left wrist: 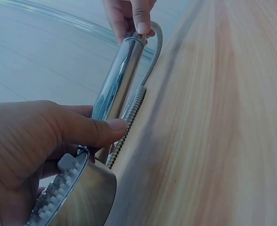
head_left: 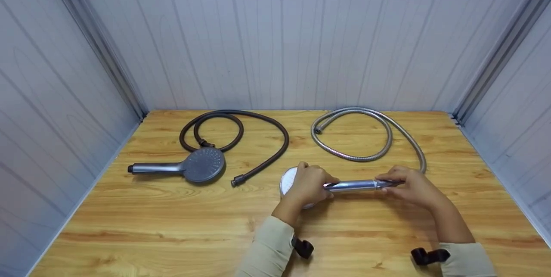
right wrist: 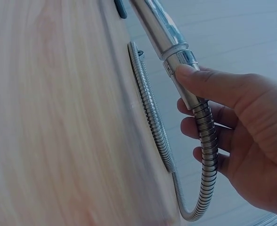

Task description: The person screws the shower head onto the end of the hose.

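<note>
A chrome shower head (head_left: 353, 185) with a round white spray face is held just over the wooden table. My left hand (head_left: 308, 184) grips its neck, thumb along the handle in the left wrist view. At the handle's other end, my right hand (head_left: 409, 186) pinches the metal connector (right wrist: 180, 70) of a silver hose (head_left: 419, 152). The connector meets the handle end, with a thin pale ring (right wrist: 175, 51) showing at the joint. From the connector the hose bends down and back to a coil on the table; its free end lies inside the loop.
On the left of the wooden table (head_left: 172, 234) lies a dark grey shower head (head_left: 204, 165), its handle pointing left. A dark hose (head_left: 282, 139) loops behind it, one end (head_left: 238, 180) toward the middle. White panel walls (head_left: 258, 44) enclose the back and sides.
</note>
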### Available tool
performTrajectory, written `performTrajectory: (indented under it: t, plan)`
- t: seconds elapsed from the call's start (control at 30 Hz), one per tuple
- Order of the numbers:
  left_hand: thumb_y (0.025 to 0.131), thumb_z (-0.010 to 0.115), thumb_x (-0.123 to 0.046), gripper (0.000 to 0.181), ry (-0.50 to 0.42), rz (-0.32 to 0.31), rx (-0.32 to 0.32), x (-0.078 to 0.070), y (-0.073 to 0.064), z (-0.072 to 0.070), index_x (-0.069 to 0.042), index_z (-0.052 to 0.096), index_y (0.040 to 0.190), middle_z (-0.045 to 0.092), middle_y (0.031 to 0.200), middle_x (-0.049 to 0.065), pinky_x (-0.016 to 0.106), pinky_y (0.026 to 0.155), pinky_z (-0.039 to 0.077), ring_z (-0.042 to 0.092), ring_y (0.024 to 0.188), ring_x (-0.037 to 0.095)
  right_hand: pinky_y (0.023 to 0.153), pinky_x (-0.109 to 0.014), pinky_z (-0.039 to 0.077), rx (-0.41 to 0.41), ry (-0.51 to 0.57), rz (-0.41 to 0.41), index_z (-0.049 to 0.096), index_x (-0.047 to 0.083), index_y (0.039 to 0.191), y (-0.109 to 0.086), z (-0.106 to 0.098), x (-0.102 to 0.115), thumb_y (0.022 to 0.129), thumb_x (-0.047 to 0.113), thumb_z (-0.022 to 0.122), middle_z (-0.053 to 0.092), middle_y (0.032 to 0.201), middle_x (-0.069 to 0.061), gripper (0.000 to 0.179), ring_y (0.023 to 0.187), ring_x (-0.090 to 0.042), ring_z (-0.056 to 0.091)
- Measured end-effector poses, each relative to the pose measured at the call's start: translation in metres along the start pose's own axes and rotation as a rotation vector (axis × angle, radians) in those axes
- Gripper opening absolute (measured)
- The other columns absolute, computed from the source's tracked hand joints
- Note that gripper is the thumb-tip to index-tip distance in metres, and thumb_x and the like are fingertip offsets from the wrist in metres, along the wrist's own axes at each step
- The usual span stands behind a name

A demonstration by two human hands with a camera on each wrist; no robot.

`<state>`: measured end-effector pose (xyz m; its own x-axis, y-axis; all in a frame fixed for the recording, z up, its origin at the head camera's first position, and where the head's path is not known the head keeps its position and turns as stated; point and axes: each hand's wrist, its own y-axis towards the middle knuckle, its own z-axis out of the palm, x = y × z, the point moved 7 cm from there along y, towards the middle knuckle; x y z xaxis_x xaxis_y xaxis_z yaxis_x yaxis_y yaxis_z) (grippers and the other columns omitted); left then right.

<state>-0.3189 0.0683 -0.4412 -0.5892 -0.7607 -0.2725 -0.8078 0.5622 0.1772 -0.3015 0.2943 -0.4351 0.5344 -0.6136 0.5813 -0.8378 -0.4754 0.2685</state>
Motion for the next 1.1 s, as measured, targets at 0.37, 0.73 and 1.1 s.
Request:
performTrajectory:
  t: [0.37, 0.73, 1.1]
  plan:
    - [0.077, 0.083, -0.032, 0.038, 0.037, 0.030, -0.005, -0.0043, -0.0001, -0.0007, -0.033, 0.074, 0.113, 0.072, 0.100, -0.018, 0.036, 0.082, 0.032, 0.062, 0.091, 0.008, 0.067, -0.025, 0.048, 0.037, 0.010, 0.013, 0.073, 0.005, 0.113, -0.0012, 0.0011, -0.0003, 0.086, 0.008, 0.073, 0.066, 0.094, 0.003, 0.027, 0.082, -0.009, 0.056]
    - [0.077, 0.083, -0.032, 0.038, 0.063, 0.045, -0.020, -0.0057, -0.0007, 0.0002, -0.034, 0.074, 0.114, 0.072, 0.100, -0.018, 0.035, 0.081, 0.031, 0.061, 0.092, 0.007, 0.073, -0.025, 0.051, 0.083, 0.042, 0.039, 0.068, 0.002, 0.120, -0.0027, 0.0038, -0.0031, 0.093, 0.018, 0.068, 0.067, 0.100, 0.000, 0.032, 0.089, -0.009, 0.058]
    - [0.076, 0.083, -0.032, 0.037, 0.074, 0.064, -0.030, -0.0061, -0.0009, -0.0008, -0.034, 0.074, 0.113, 0.073, 0.097, -0.015, 0.036, 0.079, 0.031, 0.061, 0.090, 0.009, 0.079, -0.032, 0.051, 0.091, 0.015, 0.113, 0.068, 0.013, 0.107, -0.0030, 0.0038, -0.0062, 0.093, 0.027, 0.067, 0.067, 0.100, 0.003, 0.020, 0.094, -0.015, 0.061]
